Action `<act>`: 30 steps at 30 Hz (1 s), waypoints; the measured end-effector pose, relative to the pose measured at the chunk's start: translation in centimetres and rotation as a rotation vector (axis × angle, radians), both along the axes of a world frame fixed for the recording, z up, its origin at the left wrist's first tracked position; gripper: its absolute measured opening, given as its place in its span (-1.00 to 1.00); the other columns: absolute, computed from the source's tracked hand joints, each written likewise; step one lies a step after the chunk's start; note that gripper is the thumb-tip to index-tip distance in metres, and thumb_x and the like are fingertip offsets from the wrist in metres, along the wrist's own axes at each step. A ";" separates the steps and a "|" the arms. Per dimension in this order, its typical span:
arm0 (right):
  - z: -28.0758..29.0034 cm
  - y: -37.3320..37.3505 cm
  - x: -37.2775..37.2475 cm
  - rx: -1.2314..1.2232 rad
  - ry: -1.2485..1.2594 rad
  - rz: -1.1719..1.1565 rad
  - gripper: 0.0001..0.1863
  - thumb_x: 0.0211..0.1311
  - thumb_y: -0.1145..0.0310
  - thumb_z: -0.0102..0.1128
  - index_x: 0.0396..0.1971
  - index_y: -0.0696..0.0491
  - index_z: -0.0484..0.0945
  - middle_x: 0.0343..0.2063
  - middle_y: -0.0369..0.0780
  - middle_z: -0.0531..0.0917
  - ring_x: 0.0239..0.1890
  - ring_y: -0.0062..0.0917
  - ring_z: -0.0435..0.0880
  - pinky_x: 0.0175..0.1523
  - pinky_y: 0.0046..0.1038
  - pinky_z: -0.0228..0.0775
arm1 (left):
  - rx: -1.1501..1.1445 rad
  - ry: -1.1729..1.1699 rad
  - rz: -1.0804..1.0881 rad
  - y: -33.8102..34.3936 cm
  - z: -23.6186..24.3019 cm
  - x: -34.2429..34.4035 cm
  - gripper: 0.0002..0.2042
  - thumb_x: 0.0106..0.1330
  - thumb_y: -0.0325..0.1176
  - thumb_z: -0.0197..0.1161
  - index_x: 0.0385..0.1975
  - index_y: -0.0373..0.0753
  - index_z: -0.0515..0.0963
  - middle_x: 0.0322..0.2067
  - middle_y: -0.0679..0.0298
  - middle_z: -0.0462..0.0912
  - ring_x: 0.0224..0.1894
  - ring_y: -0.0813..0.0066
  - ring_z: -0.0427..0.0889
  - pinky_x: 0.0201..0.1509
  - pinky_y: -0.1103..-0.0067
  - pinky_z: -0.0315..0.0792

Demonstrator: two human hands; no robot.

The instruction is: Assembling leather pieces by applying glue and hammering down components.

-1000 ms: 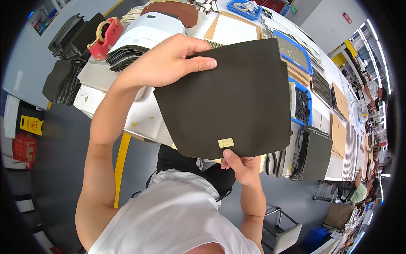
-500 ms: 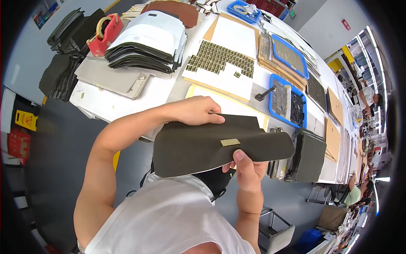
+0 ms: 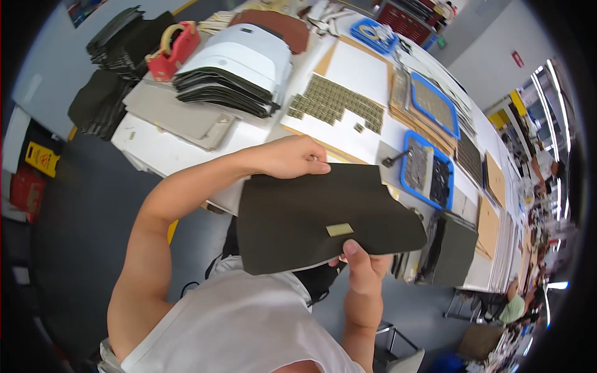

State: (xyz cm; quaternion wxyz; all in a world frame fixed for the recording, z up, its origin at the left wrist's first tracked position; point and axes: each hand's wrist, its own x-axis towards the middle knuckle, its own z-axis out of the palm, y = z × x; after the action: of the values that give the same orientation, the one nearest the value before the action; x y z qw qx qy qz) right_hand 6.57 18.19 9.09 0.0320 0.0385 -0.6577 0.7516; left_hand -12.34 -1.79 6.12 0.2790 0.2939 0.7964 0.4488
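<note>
Item: dark olive-brown flat sheet of stiff leather-like material [image 3: 298, 217], roughly rectangular with rounded corners, carrying a small tan rectangular tag [image 3: 339, 229] near its lower edge. It is being held in the air between the person's chest and the near edge of the long white surface [image 3: 186, 149], lying nearly flat and tilting slightly.

Hands: both are clamping on the sheet, set well apart. The left hand [image 3: 287, 157] is gripping the upper left edge, fingers lying over the top. The right hand [image 3: 365, 268] is pinching the lower edge just beside the tag, thumb pressing on the upper face.

Edges and room: the sheet's far edge is overlapping the near rim of the surface; its right corner is curling down close to a stack of dark panels [image 3: 449, 247] standing at the surface's end. Open grey floor [image 3: 93, 217] is lying to the left, below the forearm.

Also on the surface: a white machine housing [image 3: 245, 46] sitting over a fan of black pieces [image 3: 217, 93]; a grid of small olive tags [image 3: 336, 102] on a white board; a blue tray [image 3: 428, 171] holding dark parts; a red tape dispenser [image 3: 174, 43].
</note>
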 end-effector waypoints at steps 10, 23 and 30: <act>-3.3 1.2 -2.7 0.255 0.107 0.365 -0.70 0.40 0.51 0.11 0.08 0.22 0.60 -0.40 -0.19 0.78 -0.51 -0.66 0.60 -0.37 -0.60 0.48 | 0.017 0.737 0.323 -4.8 10.7 -2.0 -0.73 0.46 -0.15 0.21 -0.22 -0.24 0.67 -0.39 0.06 0.71 -0.28 0.10 0.71 -0.16 0.36 0.53; -12.9 3.9 -3.4 0.416 -0.251 0.176 -0.68 0.35 0.51 0.17 0.06 0.20 0.64 -0.43 -0.19 0.77 -0.50 -0.70 0.61 -0.37 -0.60 0.48 | -0.245 1.120 0.416 -16.0 27.8 -12.5 -0.76 0.46 -0.25 0.16 -0.19 -0.32 0.63 -0.33 -0.08 0.68 -0.23 0.04 0.68 -0.13 0.35 0.49; -14.1 2.7 -3.3 0.341 -0.286 0.043 -0.75 0.38 0.52 0.15 -0.03 0.23 0.67 -0.46 -0.21 0.75 -0.52 -0.73 0.59 -0.43 -0.64 0.42 | -0.502 0.754 0.134 -20.6 19.0 -26.9 -0.68 0.56 -0.12 0.11 -0.13 -0.26 0.64 -0.29 0.37 0.71 -0.21 0.55 0.56 -0.03 0.42 0.50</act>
State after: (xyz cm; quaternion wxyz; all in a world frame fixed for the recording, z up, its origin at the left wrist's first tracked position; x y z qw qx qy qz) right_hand 3.29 20.85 -5.05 -0.0847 -0.0494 -0.7721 0.6279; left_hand -39.29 -22.41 25.15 0.0025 0.3079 0.9437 0.1208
